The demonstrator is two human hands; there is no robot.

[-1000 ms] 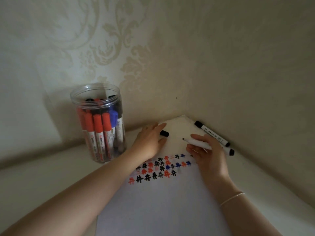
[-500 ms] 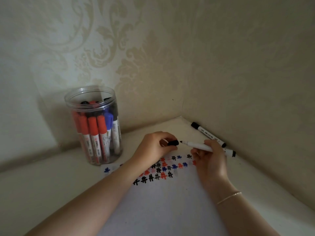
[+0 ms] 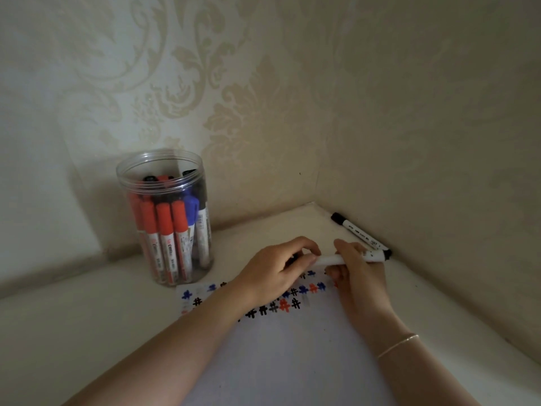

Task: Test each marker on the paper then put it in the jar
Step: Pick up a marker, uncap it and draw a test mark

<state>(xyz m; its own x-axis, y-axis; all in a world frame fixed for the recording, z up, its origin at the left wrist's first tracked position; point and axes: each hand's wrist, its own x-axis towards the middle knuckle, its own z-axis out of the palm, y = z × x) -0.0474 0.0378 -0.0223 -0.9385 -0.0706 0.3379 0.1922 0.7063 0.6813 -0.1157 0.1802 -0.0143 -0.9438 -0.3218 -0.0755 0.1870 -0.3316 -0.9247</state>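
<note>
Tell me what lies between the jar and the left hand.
In the head view, only bare tabletop lies between the jar and the left hand, with the paper's marked top-left corner just below that stretch.

- The marker (image 3: 336, 260) tip and cap were hidden inside the left hand (image 3: 275, 273).
- Some marks on the paper (image 3: 287, 356) lay under both forearms.
- The paper's near edge ran out of frame.
- The jar (image 3: 164, 218) label print was too small to read.

dim, soft, grainy view (wide-angle bending at edges), shadow left of jar (image 3: 164, 218)
</note>
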